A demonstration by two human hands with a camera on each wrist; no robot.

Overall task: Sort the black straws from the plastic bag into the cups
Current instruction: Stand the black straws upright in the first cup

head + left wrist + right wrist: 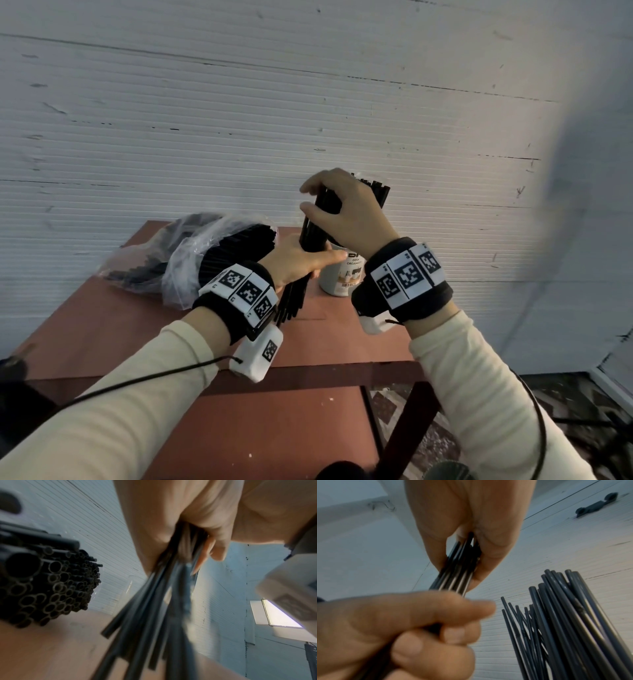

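A bundle of black straws (312,233) stands nearly upright above the table, held by both hands. My left hand (301,263) grips its lower part, and the straw ends stick out below the wrist. My right hand (346,212) pinches the upper part, as the right wrist view shows with the right hand (467,536) above the left hand (419,622). Just behind and to the right is a white cup (340,279) with a printed label. It holds several straws (375,190), also seen as a fanned bunch of straws (565,615). The clear plastic bag (191,253) full of straws lies to the left.
The red-brown table (137,325) stands against a white ribbed wall (308,102). Open straw ends of the bag's bundle (51,585) lie close to my left hand (171,513). The floor and a table leg show at the lower right.
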